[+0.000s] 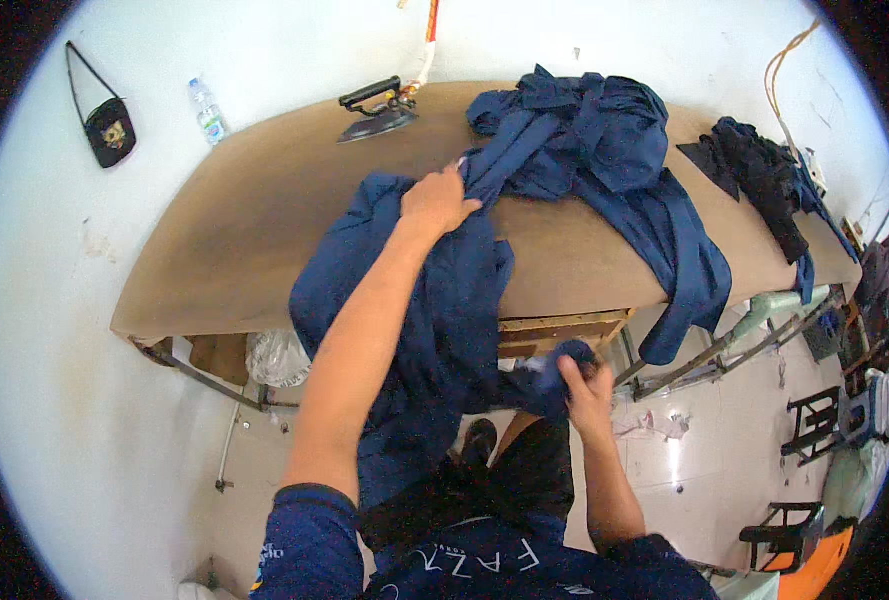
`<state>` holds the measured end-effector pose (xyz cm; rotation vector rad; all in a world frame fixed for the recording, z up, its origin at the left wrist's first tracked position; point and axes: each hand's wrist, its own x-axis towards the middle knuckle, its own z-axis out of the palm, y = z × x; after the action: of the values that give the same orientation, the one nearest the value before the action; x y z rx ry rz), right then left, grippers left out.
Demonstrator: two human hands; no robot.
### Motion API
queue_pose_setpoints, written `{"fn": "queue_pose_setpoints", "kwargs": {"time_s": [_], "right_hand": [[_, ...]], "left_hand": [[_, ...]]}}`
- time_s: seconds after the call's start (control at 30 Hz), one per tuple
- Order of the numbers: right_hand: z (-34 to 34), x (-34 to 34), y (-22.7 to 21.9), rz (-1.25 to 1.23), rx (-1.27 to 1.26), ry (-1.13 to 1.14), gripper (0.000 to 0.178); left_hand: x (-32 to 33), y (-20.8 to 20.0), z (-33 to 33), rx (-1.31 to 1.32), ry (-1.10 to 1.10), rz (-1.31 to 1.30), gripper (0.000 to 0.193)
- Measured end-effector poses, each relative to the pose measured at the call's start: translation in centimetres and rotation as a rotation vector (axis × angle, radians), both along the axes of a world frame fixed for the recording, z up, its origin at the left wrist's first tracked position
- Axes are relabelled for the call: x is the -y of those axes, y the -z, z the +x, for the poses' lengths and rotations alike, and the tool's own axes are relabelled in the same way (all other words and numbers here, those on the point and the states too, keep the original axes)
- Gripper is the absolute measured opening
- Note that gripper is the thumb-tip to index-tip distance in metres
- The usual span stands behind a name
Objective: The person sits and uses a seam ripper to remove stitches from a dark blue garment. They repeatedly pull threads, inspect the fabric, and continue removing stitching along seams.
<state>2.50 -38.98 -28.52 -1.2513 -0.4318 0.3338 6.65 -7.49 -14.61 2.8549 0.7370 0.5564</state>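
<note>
Near the frame's centre, blue cloth [364, 245] hangs over the bench [229, 235]; the grip of the left hand [437, 204] clasps it, and that of the right hand [587, 393] pinches dark fabric [574, 351] farther lower right.

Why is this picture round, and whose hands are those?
The camera sits on a person's head and looks down through a very wide fisheye lens, so the view is round and straight edges bend. There's no robot: these are that person's own bare hands. The left hand holds dark blue cloth over the brown table; the right hand holds some near the front edge. An iron, a blue heap and black clothes lie on top.
</note>
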Motion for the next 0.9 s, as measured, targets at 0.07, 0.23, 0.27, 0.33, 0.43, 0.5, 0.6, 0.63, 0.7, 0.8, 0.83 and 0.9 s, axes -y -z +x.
{"fn": "queue_pose_setpoints", "kwargs": {"time_s": [0.07,0.23,0.27,0.33,0.43,0.5,0.6,0.63,0.7,0.8,0.83,0.9], "right_hand": [[0.4,7.1,2.9,-0.071,-0.105,0.393,0.031],[4.7,31.0,6.6,0.385,-0.061,0.439,0.046],[4.9,35.2,5.7,0.404,0.032,0.420,0.045],[5.0,40.6,2.9,0.345,0.044,0.715,0.048],[9.5,46.0,1.3,0.110,-0.040,1.235,0.049],[14.1,51.6,1.8,-0.114,0.112,1.447,0.047],[20.4,58.5,1.6,-0.458,0.199,1.680,0.047],[20.9,60.8,0.7,-0.560,0.211,1.755,0.048],[21.9,62.9,-0.4,-0.727,0.228,1.830,0.050],[21.4,65.1,-1.9,-1.000,0.496,1.941,0.047],[21.3,64.7,-2.0,-1.099,0.588,1.965,0.046],[19.4,62.1,0.0,-1.128,0.650,1.960,0.045]], "left_hand": [[-0.5,1.5,-1.3,0.093,0.118,-0.110,0.044],[-4.3,5.1,-29.7,1.131,0.092,-1.612,0.044],[-4.8,6.9,-35.5,1.205,0.257,-1.724,0.046],[-5.1,11.6,-45.0,1.343,0.529,-1.582,0.048],[-1.3,13.1,-52.6,1.381,0.503,-1.472,0.059],[-0.7,15.5,-53.5,1.619,0.181,-1.678,0.079],[-1.9,18.5,-55.5,1.887,-0.061,-1.485,0.076],[-1.0,16.1,-51.9,2.055,-0.462,-1.269,0.071],[-1.8,17.6,-56.2,1.825,-0.589,-1.165,0.070],[-2.8,19.8,-62.8,1.678,-0.775,-1.280,0.070],[-3.1,21.3,-65.4,1.621,-0.746,-1.327,0.071],[-3.4,20.2,-67.0,1.622,-0.581,-1.347,0.078]]}}
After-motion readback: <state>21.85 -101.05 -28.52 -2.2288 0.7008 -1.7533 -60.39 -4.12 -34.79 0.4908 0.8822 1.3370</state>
